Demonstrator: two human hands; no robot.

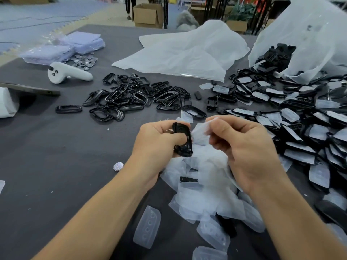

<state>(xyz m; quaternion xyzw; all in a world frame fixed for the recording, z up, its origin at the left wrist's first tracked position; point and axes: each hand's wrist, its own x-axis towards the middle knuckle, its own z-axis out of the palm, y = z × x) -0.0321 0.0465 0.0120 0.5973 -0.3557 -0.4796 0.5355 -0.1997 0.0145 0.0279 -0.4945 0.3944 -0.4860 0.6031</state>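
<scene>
Both hands close together: left hand (155,143) grips a black plastic key-fob shell (185,149); right hand (244,147) pinches translucent film (200,131) at its three o'clock; jerking could tear it.

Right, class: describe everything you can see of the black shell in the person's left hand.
The black shell is a glossy plastic frame, oblong with rounded corners. It stands on end, gripped by the left hand, thumb across its face. A translucent piece, pinched by the right hand, meets its right edge.
</scene>
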